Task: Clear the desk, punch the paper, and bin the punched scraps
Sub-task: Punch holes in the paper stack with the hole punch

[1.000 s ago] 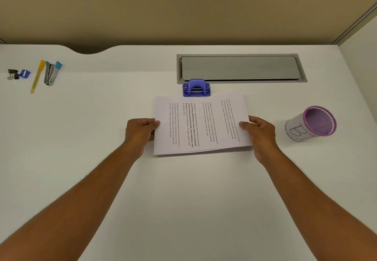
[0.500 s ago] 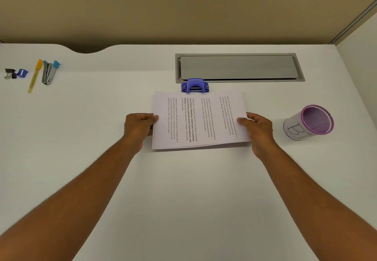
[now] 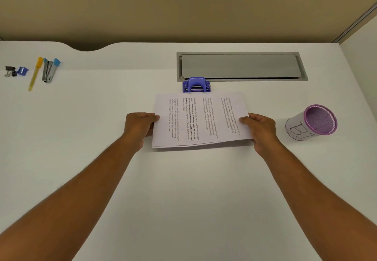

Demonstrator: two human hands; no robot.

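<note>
While both hands pinch its side edges, printed paper [image 3: 201, 117], far edge at purple punch [image 3: 196, 84].

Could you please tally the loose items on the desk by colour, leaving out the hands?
Blue or purple-blue: 2, hole punch, small blue piece
Purple-rimmed: 1, mesh cup
Yellow: 1, pen
Grey and blue: 1, stapler
Black: 1, binder clip
White: 1, paper
Total: 7
</note>
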